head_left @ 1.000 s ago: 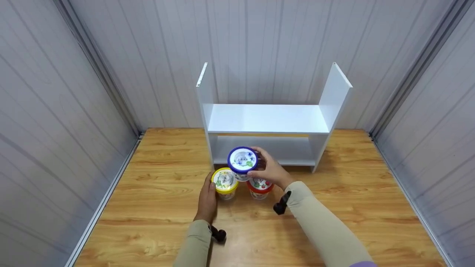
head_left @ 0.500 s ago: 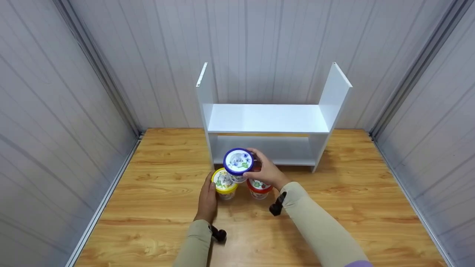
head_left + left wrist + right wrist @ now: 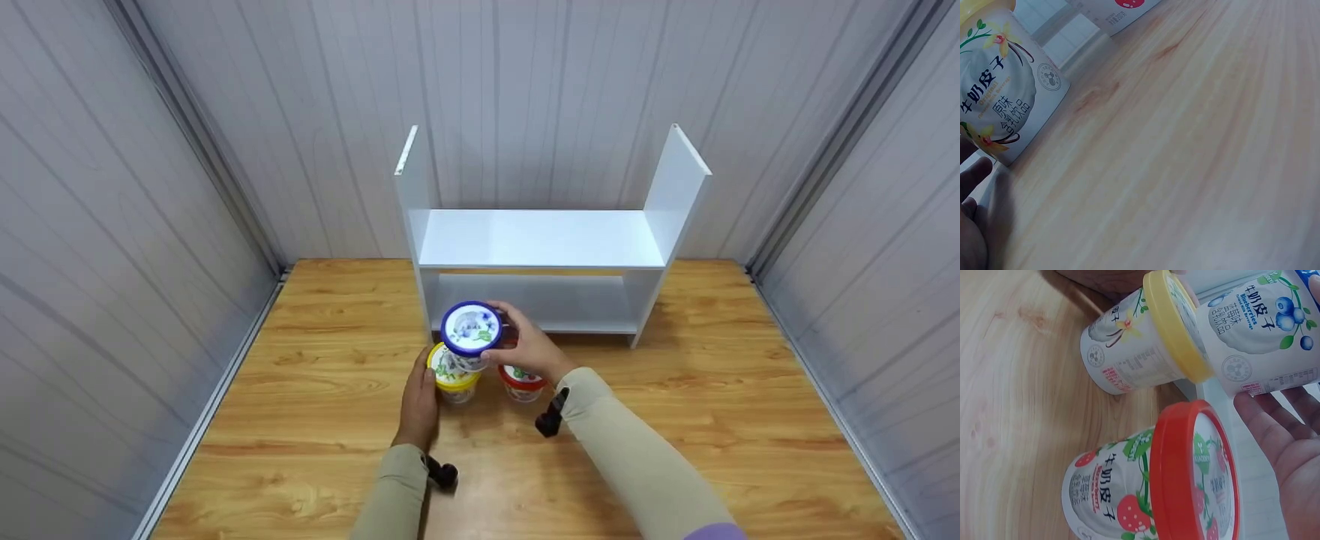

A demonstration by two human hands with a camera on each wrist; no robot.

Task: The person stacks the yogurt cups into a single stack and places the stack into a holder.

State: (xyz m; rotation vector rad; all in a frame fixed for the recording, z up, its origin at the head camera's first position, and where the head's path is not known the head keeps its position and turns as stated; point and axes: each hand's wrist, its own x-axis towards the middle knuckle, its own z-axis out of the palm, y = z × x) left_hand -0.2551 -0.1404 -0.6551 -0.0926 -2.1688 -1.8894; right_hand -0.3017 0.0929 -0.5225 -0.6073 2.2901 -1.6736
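My right hand (image 3: 529,347) grips a blue-lidded milk drink cup (image 3: 472,330), thumb in front and fingers behind. Blueberries show on that cup's label (image 3: 1261,320) in the right wrist view. It is held up over the yellow-lidded milk drink cup (image 3: 455,379), its base right at the yellow lid. My left hand (image 3: 418,397) holds the yellow-lidded cup from its left side, part of the fingers hidden behind it. To the right, a red-lidded milk drink cup (image 3: 523,384) with strawberries stands upright on the wood table, partly covered by my right hand.
Just behind the cups stands a white two-tier shelf (image 3: 540,238) with tall side panels. Pale panelled walls (image 3: 540,90) enclose the wood-grain table (image 3: 337,322) at the back and sides.
My right hand has carried the blue-lidded cup leftward, from between the other two cups to over the yellow lid. The left hand and the two standing cups have stayed put.
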